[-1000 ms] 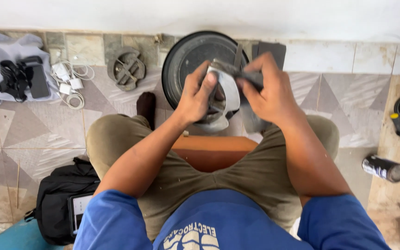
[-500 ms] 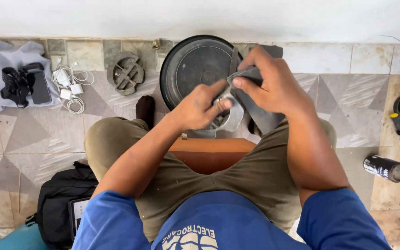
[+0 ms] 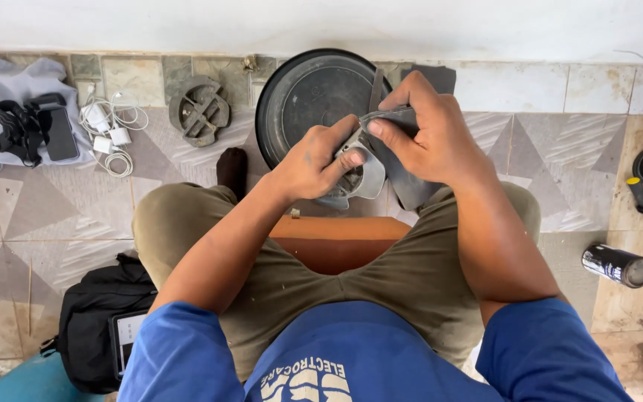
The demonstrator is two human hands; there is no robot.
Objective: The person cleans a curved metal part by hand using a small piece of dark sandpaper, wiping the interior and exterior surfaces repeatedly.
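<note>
I sit on a low orange stool (image 3: 336, 242) with my knees apart. My left hand (image 3: 310, 162) grips a grey metal part (image 3: 364, 173) with a curved shell. My right hand (image 3: 429, 138) pinches a dark grey sheet of abrasive paper (image 3: 403, 179) and presses it against the top of that part. Both hands are over the lower right of a round black dish-like cover (image 3: 310, 97) that leans at the wall.
A grey round slotted piece (image 3: 200, 110) lies left of the cover. White chargers and cables (image 3: 109, 134), a phone and black straps on a grey cloth (image 3: 9, 82) are far left. A black bag (image 3: 98, 320) sits by my left leg. A black spray can (image 3: 618, 265) lies right.
My right hand has slid the abrasive paper up and to the left over the part, then slightly back. My left hand has turned the part a little.
</note>
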